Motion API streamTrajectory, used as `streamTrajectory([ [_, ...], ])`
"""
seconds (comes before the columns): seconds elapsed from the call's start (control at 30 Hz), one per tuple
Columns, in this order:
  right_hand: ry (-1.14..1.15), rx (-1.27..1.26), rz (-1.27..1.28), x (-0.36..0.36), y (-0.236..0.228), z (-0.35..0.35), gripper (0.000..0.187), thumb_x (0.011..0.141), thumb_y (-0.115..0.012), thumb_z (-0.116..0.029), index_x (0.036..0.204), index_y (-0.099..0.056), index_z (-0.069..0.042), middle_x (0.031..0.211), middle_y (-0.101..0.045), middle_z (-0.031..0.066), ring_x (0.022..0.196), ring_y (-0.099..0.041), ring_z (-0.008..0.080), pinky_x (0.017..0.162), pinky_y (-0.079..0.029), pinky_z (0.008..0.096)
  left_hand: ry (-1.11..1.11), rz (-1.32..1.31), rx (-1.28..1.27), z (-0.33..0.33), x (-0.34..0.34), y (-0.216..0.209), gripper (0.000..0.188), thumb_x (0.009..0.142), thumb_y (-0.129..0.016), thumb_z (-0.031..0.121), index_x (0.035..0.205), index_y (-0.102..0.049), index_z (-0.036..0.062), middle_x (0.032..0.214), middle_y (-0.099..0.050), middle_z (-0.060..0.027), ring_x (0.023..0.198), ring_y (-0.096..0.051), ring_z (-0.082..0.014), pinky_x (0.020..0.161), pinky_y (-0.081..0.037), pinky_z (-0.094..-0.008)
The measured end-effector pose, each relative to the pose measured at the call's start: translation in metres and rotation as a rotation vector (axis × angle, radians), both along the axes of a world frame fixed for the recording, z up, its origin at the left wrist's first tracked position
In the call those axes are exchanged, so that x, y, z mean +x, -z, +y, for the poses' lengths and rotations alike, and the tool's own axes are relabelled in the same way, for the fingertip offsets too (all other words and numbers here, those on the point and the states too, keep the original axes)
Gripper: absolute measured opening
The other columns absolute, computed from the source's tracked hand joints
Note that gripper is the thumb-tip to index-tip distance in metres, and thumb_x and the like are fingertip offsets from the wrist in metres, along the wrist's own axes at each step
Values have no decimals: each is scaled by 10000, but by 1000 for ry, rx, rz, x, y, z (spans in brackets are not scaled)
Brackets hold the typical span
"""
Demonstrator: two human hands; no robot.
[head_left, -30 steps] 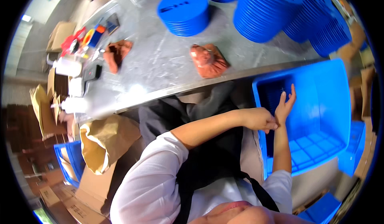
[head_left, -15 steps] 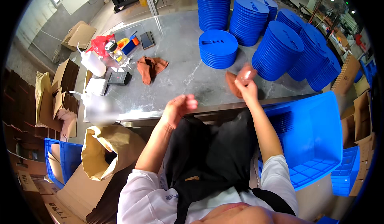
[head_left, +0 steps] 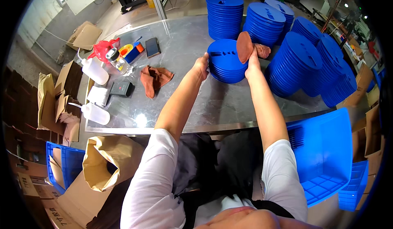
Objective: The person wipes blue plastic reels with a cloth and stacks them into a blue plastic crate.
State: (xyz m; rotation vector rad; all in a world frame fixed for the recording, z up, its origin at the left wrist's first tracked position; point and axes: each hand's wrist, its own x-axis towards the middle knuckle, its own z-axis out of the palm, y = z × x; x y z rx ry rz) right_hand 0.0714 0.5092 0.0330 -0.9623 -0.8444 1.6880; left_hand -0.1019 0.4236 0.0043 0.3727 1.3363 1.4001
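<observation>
A short stack of round blue plastic discs (head_left: 225, 67) stands on the table, slotted cutouts in its top disc. My left hand (head_left: 201, 66) grips the stack's upper left edge, its fingers partly hidden. At the right edge, my right hand (head_left: 252, 64) is closed on a reddish-brown cloth (head_left: 245, 48), which sticks up above the thumb and bunches out to the right. Another brown cloth (head_left: 153, 81) lies crumpled on the table, left of my arms.
Taller stacks of blue discs (head_left: 292, 65) crowd the table's right side. Squeeze bottles (head_left: 95, 113), a glass jar (head_left: 118, 61), a tape dispenser (head_left: 130, 52) and a phone (head_left: 152, 47) lie left. A blue crate (head_left: 323, 155) stands right of my legs, a paper sack (head_left: 110, 159) left.
Both hands have reached forward from near the table's front edge to the sides of the short disc stack. The right hand has carried the brown cloth along. A blurred squeeze bottle now stands still.
</observation>
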Motion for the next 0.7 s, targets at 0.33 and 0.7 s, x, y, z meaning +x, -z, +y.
streamTrajectory([
  [0.33, 64, 201, 162, 12, 2, -58, 517, 938, -472, -423, 1338, -443, -97, 1338, -493, 53, 1245, -438, 170, 1041, -337, 329, -21, 16, 257, -65, 22, -16, 599, 975, -344, 344, 1468, -173, 50, 1546, -141, -79, 1420, -129, -209, 1137, -94, -420],
  [0.7, -47, 16, 432, 57, 5, -285, 521, 931, -449, -425, 1354, -417, -122, 1410, -414, 58, 1302, -388, 234, 1079, -312, 397, -374, -254, 499, -333, 86, -2, 538, 812, -643, 177, 1272, -385, 68, 1155, -514, -30, 1069, -487, -141, 962, -361, -281],
])
